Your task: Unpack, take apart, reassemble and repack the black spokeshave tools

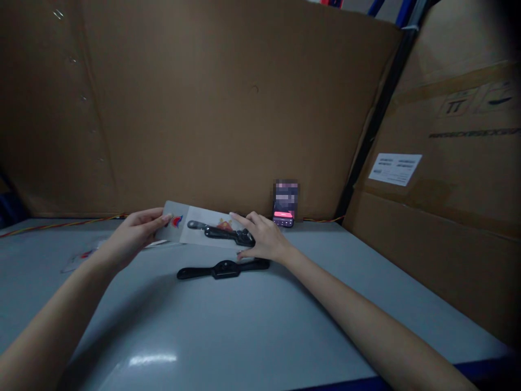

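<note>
A grey and white packaging card (191, 233) is tilted up above the table. On its face are a red and blue logo and a black handled tool that looks printed, though I cannot be sure. My left hand (136, 233) pinches the card's left end between thumb and fingers. At the other end, my right hand (264, 236) grips the card, its fingers over the top edge and thumb low; they cover that end. Just below, a black spokeshave (227, 269) lies flat on the table, its right handle close under my right hand.
A phone (284, 203) with a lit screen leans against the cardboard wall (211, 108) at the back. Clear plastic packaging (81, 258) lies left, partly behind my left arm. A large carton (448, 190) stands along the right side of the grey table (228, 336). Thin wires (61, 225) run along the back.
</note>
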